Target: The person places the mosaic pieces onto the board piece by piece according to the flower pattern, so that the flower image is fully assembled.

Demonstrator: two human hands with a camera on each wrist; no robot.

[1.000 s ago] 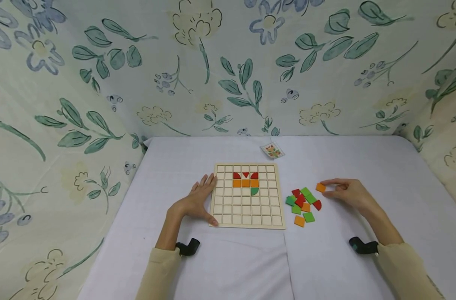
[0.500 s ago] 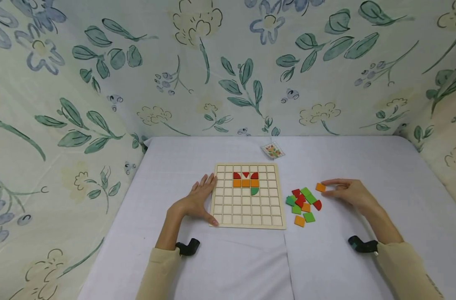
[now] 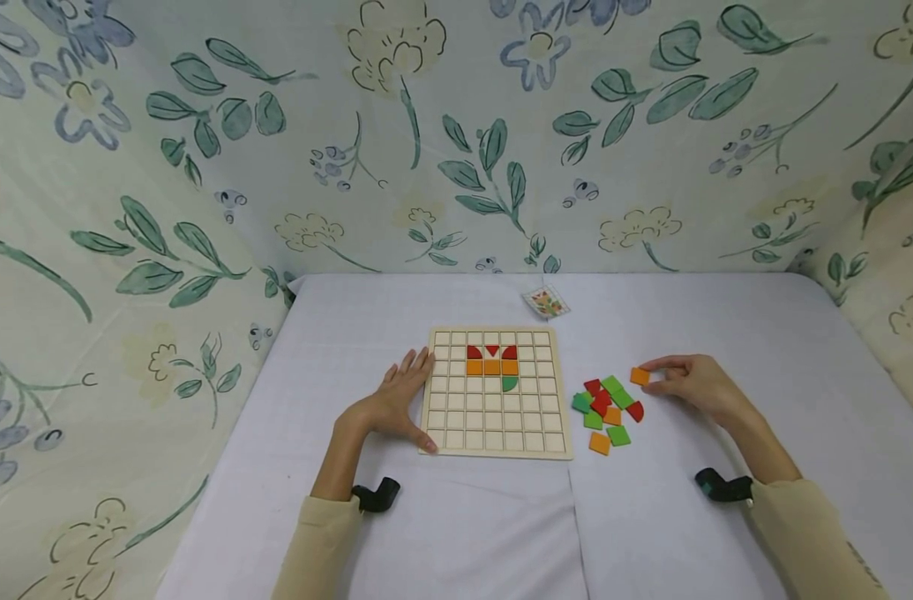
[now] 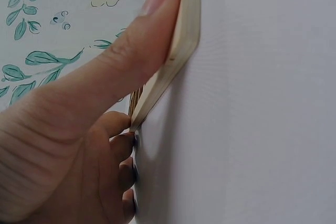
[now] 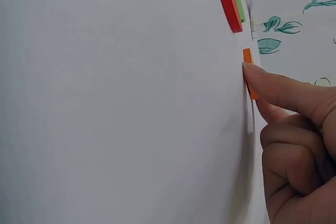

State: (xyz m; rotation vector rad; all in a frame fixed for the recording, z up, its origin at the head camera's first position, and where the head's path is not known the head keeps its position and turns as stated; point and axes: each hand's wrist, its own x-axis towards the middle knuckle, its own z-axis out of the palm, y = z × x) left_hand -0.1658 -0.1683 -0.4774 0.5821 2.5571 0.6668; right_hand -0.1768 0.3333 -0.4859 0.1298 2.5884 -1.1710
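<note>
My right hand [image 3: 696, 385] pinches an orange square tile [image 3: 640, 376] between thumb and forefinger, right of the loose tiles. In the right wrist view the tile [image 5: 248, 56] stands on edge to the camera, with the other fingers curled in. With fingers spread, my left hand [image 3: 396, 396] rests along the left side of a wooden grid board [image 3: 475, 421]; its thumb [image 4: 134, 45] lies on the near corner. Set in the board are red pieces, a row of orange squares [image 3: 491, 367] and a green rounded piece [image 3: 510, 383] below the right one.
Several loose red, green and orange tiles [image 3: 619, 434] lie right of the board, some overlapping. A small pattern card [image 3: 546, 302] sits behind it. White cloth [image 3: 336, 325] covers the table, and a floral curtain [image 3: 494, 208] hangs at its back edge.
My right hand has shifted very slightly left with the orange tile. The left hand and the board stay where they were.
</note>
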